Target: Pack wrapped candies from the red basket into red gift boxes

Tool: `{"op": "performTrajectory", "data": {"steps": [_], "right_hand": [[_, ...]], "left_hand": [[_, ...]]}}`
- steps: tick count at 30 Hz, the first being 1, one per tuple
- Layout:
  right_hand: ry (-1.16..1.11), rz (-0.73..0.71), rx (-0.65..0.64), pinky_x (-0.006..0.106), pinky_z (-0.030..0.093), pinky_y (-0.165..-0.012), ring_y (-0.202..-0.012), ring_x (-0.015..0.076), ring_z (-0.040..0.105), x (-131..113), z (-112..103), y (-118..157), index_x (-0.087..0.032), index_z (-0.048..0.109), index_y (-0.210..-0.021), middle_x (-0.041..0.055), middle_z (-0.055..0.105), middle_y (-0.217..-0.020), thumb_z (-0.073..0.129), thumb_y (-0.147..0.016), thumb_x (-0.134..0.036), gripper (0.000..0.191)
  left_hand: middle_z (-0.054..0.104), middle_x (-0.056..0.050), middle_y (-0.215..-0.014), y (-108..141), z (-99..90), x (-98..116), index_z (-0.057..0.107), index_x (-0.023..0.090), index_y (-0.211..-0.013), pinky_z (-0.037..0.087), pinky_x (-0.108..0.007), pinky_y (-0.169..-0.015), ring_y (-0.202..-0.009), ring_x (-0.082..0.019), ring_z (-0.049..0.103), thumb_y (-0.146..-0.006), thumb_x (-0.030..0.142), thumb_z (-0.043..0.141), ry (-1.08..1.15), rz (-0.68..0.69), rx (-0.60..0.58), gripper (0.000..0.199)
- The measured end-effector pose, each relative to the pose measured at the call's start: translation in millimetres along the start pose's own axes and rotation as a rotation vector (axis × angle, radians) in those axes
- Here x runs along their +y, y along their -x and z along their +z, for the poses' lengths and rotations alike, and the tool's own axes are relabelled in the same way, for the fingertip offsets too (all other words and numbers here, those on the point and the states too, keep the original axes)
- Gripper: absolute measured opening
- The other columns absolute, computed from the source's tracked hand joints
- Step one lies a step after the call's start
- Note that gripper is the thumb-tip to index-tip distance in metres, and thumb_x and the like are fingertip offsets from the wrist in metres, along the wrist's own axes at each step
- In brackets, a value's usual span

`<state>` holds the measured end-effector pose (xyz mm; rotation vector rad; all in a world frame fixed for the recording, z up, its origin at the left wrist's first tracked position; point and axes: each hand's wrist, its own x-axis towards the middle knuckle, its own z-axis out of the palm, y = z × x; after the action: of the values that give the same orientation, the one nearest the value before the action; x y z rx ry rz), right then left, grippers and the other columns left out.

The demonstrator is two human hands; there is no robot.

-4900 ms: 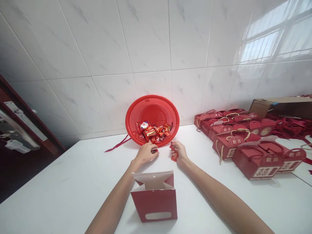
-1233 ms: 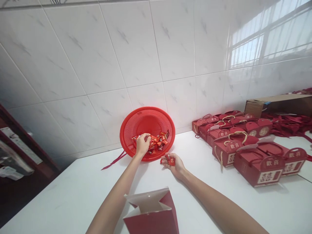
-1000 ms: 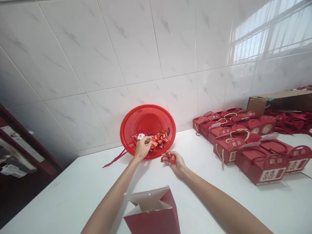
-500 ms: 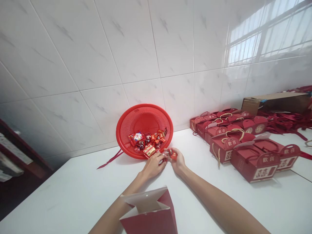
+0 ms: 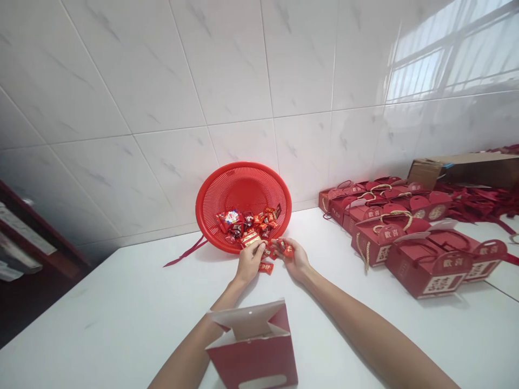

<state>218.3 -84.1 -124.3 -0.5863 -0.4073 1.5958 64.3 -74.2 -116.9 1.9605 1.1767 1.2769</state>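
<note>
My left hand (image 5: 249, 262) is at the near rim of a red plastic basket (image 5: 245, 186), its fingers closed together beside the wrapped candies; what they pinch is partly hidden. Close by on the right, my right hand (image 5: 297, 259) has its fingers curled around red-wrapped candy (image 5: 288, 252). One red candy packet (image 5: 265, 268) lies on the table between the hands. Inside the tilted basket sit several candies (image 5: 243, 222) in red and gold wrappers. An open dark red paper box (image 5: 253, 356) stands upright in front, between my forearms.
Several closed red gift boxes (image 5: 425, 265) with cord handles stand in rows on the right. Behind them are a cardboard box (image 5: 425, 172) and a heap of dark red ribbons (image 5: 478, 205). The white table (image 5: 121, 324) meets a tiled wall (image 5: 239, 70).
My hands have moved apart, the left drawing away from the right. A red candy packet now shows on the table between them. The view has shifted slightly.
</note>
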Motion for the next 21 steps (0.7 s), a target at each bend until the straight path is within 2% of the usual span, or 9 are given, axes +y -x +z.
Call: {"op": "performTrajectory", "data": {"steps": [3, 7, 12, 18, 21], "right_hand": [[0.006, 0.064, -0.044, 0.034, 0.059, -0.072, -0.083, 0.0214, 0.071, 4, 2, 5, -0.016, 0.068, -0.077, 0.0082, 0.076, -0.086, 0.061, -0.077, -0.017, 0.007], [-0.003, 0.161, -0.132, 0.041, 0.06, -0.078, -0.083, 0.0235, 0.072, 8, 1, 11, -0.014, 0.068, -0.084, 0.0089, 0.075, -0.088, 0.065, -0.077, -0.016, 0.008], [0.021, 0.242, -0.19, 0.043, 0.061, -0.08, -0.082, 0.0241, 0.073, 6, -1, 14, -0.013, 0.068, -0.096, 0.0105, 0.075, -0.089, 0.067, -0.079, -0.018, 0.017], [0.103, 0.187, -0.228, 0.037, 0.063, -0.07, -0.071, 0.018, 0.07, 6, 0, 17, -0.014, 0.065, -0.092, 0.0047, 0.073, -0.081, 0.07, -0.076, -0.01, 0.018], [0.121, 0.135, -0.224, 0.032, 0.063, -0.071, -0.071, 0.0156, 0.07, 6, -1, 17, -0.015, 0.064, -0.093, 0.0022, 0.071, -0.077, 0.074, -0.073, -0.007, 0.023]], "left_hand": [[0.074, -0.005, -0.089, 1, -1.5, 6, 0.07, 0.019, -0.094, 0.057, -0.034, -0.076, -0.082, -0.02, 0.07, -0.093, 0.037, 0.049, 0.033, -0.008, -0.005, 0.028], [0.072, -0.005, -0.088, 4, -2.6, 10, 0.072, 0.019, -0.088, 0.054, -0.034, -0.081, -0.085, -0.021, 0.067, -0.092, 0.034, 0.051, -0.08, 0.036, 0.036, 0.026], [0.07, -0.005, -0.09, 3, -3.1, 11, 0.075, 0.02, -0.091, 0.053, -0.033, -0.084, -0.087, -0.02, 0.066, -0.089, 0.029, 0.054, -0.155, 0.079, 0.05, 0.023], [0.074, -0.002, -0.08, 3, -0.5, 12, 0.074, 0.02, -0.093, 0.055, -0.031, -0.073, -0.072, -0.019, 0.067, -0.083, 0.028, 0.059, -0.091, 0.034, -0.02, 0.02], [0.076, -0.004, -0.086, 1, -1.7, 12, 0.074, 0.02, -0.096, 0.056, -0.032, -0.076, -0.078, -0.02, 0.068, -0.083, 0.028, 0.059, -0.084, 0.045, -0.008, 0.021]]}}
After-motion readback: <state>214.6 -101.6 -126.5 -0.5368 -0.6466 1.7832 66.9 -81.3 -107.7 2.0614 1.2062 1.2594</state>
